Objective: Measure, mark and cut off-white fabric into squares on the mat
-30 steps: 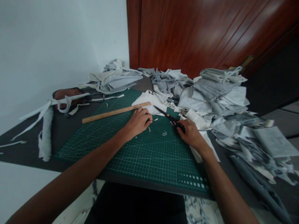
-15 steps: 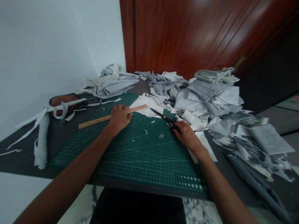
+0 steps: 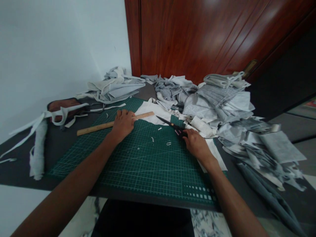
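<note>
My left hand (image 3: 122, 124) is closed over a wooden ruler (image 3: 95, 128), which slants across the left of a green cutting mat (image 3: 148, 168). The ruler's far end lies on a piece of white cloth (image 3: 153, 110) at the back of the mat. In my right hand (image 3: 196, 142) is a pair of black scissors (image 3: 172, 125). Their blades look closed and point left and away, tips beside the cloth's front edge. Under my right wrist lies another white cloth piece (image 3: 217, 154). Small white scraps (image 3: 168, 144) are scattered between my hands.
Heaped grey and white fabric (image 3: 219, 102) crowds the right and back of the dark table (image 3: 14, 174). More folded cloth (image 3: 113, 87) sits at the back left. A reddish-brown pouch (image 3: 63, 107), white strips and a fabric roll (image 3: 39, 149) lie at left. Behind stands a wooden door (image 3: 187, 39).
The whole view has shifted slightly, so things appear a little further left. Both hands keep their hold on the ruler and the scissors, with hardly any movement.
</note>
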### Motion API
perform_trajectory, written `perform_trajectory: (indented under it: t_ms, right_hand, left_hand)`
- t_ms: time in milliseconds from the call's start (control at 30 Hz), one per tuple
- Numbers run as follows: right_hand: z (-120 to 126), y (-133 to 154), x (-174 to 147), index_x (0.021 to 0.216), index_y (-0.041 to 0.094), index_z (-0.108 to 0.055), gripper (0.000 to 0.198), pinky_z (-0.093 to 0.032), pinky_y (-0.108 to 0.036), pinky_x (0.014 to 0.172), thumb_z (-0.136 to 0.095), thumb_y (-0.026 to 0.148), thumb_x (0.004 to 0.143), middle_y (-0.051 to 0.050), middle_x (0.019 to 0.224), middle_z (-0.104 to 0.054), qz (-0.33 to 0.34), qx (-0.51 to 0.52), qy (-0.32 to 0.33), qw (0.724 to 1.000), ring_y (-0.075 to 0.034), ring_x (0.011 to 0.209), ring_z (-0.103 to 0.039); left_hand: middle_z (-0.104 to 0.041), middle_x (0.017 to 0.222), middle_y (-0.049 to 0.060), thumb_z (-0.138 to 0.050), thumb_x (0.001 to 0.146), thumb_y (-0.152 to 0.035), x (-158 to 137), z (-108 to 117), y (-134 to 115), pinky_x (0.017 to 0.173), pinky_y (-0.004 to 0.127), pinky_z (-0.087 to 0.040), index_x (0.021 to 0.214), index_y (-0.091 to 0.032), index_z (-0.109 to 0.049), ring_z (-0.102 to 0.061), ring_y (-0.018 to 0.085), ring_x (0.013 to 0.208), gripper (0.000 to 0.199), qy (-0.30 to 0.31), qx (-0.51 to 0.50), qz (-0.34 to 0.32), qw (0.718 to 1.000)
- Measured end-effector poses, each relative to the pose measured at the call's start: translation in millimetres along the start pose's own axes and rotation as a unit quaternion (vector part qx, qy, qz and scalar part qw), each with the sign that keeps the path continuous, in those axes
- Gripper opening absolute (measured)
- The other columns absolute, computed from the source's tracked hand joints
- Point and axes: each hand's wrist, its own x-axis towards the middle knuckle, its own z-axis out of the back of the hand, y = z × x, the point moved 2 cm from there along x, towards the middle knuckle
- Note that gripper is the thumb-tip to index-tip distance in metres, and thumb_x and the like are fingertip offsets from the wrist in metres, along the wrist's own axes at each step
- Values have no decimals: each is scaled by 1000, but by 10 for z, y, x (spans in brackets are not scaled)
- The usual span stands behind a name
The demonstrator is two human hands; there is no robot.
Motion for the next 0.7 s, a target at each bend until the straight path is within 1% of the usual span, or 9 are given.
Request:
perform_trajectory:
  t_ms: [100,200,300,400,467,600,700]
  right_hand:
    - [30,54,-19,122,15,-65,22,-53,-41,97,-57,15,101,-16,120,-71,25,15,1,1000,-30,112,-69]
    - [20,112,-31,119,16,-64,22,-53,-43,99,-60,14,98,-15,118,-71,50,28,-4,998,-30,111,-69]
    - [-6,136,-33,119,16,-59,25,-54,-43,98,-63,12,94,-15,117,-71,45,49,-16,998,-30,109,-71]
    - [-16,123,-25,112,17,-57,22,-55,-41,94,-64,12,92,-13,112,-72,35,62,-24,997,-29,104,-72]
    - [-18,109,-18,109,19,-57,19,-55,-41,92,-63,12,92,-13,111,-71,41,68,-21,997,-28,103,-72]
    - [-45,75,-14,113,19,-55,23,-54,-40,91,-63,14,91,-12,111,-72,43,86,-25,995,-28,102,-72]
    - [-73,44,-15,114,19,-56,28,-54,-40,91,-64,13,89,-12,109,-73,35,87,-36,995,-28,102,-71]
  left_hand:
    - [-60,127,21,-44,104,-25,-42,34,-47,102,51,-48,127,-12,-66,-53,40,124,34,4,19,-2,1000]
    - [-60,128,21,-43,104,-24,-76,62,-87,101,49,-49,128,-12,-66,-53,40,124,35,17,35,1,999]
    - [-60,128,21,-42,103,-21,-103,76,-122,101,49,-48,128,-10,-65,-53,40,125,35,27,46,0,999]
    - [-61,128,22,-44,102,-21,-129,87,-164,102,48,-48,126,-8,-64,-53,40,126,34,26,50,-2,998]
    - [-61,127,23,-45,101,-21,-149,101,-206,103,49,-47,124,-9,-65,-53,40,127,33,22,54,-3,998]
    - [-62,129,22,-45,99,-18,-180,135,-292,104,49,-46,122,-9,-65,-52,40,128,32,23,67,-7,997]
    - [-62,129,22,-47,98,-18,-185,143,-311,105,50,-46,123,-9,-65,-52,40,128,32,20,68,-3,997]
